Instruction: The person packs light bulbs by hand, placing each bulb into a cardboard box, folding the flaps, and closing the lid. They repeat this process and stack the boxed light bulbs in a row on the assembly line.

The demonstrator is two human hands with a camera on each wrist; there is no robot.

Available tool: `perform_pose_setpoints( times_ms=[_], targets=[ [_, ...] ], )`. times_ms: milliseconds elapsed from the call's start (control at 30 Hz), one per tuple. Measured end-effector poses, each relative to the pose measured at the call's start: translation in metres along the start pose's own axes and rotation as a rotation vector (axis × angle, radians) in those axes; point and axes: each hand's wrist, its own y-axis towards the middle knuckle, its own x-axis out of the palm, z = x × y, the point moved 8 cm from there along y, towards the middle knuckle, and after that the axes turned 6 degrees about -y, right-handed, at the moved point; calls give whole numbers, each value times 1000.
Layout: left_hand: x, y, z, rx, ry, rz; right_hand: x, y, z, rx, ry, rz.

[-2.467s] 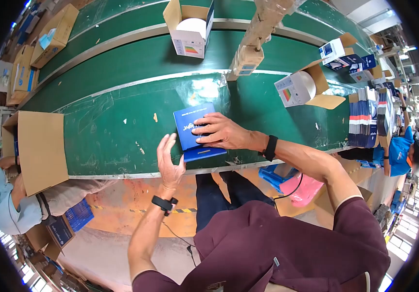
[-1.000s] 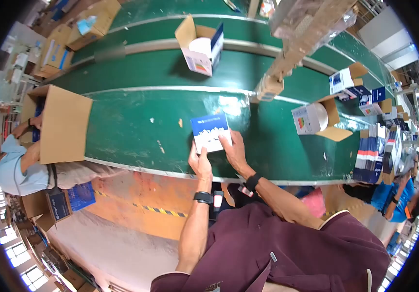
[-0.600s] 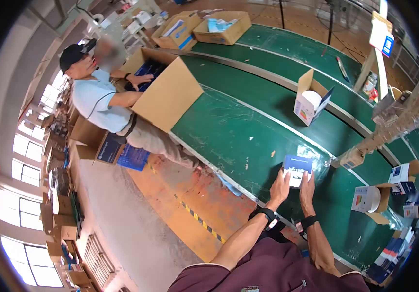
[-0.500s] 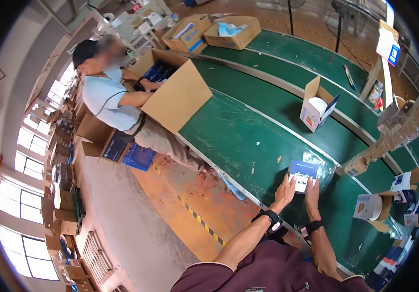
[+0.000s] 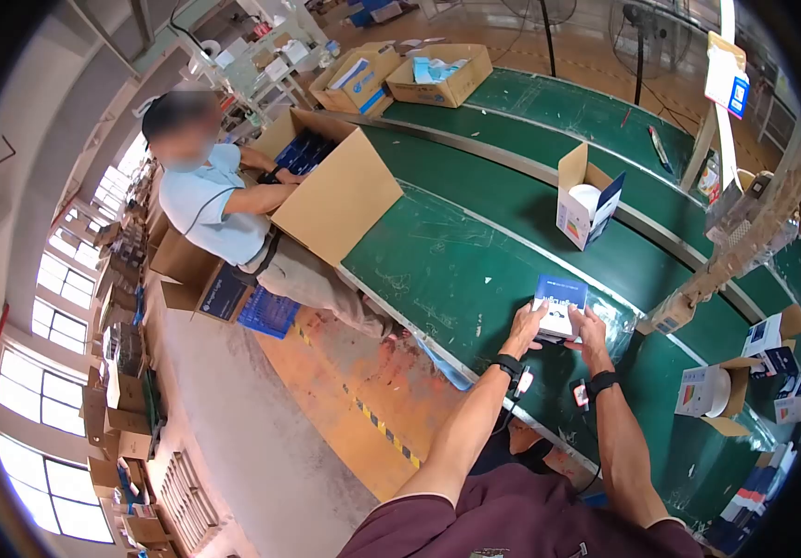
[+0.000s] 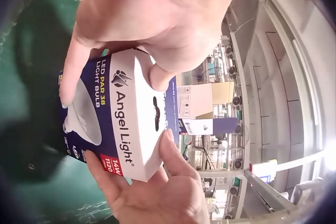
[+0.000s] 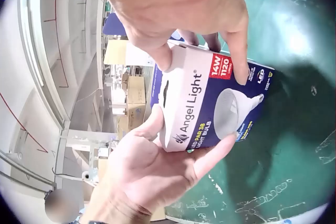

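My left hand and right hand hold a blue and white light bulb box between them over the green bench. Printing on it reads Angel Light, LED PAR 38. In the left wrist view the left thumb presses the white top panel of the light bulb box, with fingers along its blue side. In the right wrist view the right hand grips the opposite end of the light bulb box, thumb on the white panel by a slot. A blue flap stands up behind the panel.
An open white carton with a white bulb stands across the green bench. Another open carton is at right, near a taped post. At left, a person reaches into a large cardboard box.
Earlier the right hand lay on the flattened blue box on the bench, the left beside it. Now both hands hold it, raised and opened out into a box. The head view has swung left.
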Motion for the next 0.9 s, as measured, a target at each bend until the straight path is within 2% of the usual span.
perform_pose_setpoints(
  times_ms=[100, 200, 300, 400, 433, 467, 500, 533, 567, 600, 633, 667, 700, 733, 767, 800, 833, 900],
  targets=[
    [0, 2, -3, -2, -37, -57, 2, -7, -1, -49, -8, 0],
    [3, -3, -2, 4, -8, -21, 0, -3, -1, -49, -22, -28],
    [-3, 4, -6, 39, 44, 136, -1, -4, -2, -57, -44, -10],
    [-6, 15, 8, 182, 55, 76, 5, 7, 6, -115, -40, 11],
    [-14, 31, 6, 180, -21, 121, 17, 6, 1, -154, 3, -14],
    [-20, 70, -5, 47, -114, -72, 27, 19, 6, -161, 0, -57],
    [-34, 58, 12, -2, -116, -1, 37, 30, 7, -131, 37, -106],
    [-32, 26, 33, -17, -43, -154, 36, 16, -6, -217, -7, -171],
    [-38, 6, 41, 118, 12, -243, 26, -9, -15, -158, -49, -195],
    [-38, -3, 45, 87, 112, -243, 12, -18, -7, -128, -70, -152],
    [-52, -21, 45, 173, 17, -183, -3, -22, -3, -113, -100, -140],
    [-83, -16, 24, 160, -80, 52, -31, -27, 7, -158, -134, -99],
    [-107, -33, 8, 181, -151, 170, -48, -31, 26, -208, -171, -80],
    [-134, -34, -23, 213, -123, 213, -68, -17, 69, -242, -173, -187],
    [-166, -19, -74, 80, -76, 275, -90, -32, 92, -159, -171, -168],
    [-165, -43, -95, 72, -71, 325, -103, -46, 111, -80, -168, -151],
    [-167, -49, -116, 126, -124, 245, -113, -53, 128, -35, -156, -120],
    [-149, -78, -132, 77, -38, 243, -123, -64, 146, 12, -122, -71]
  ],
)
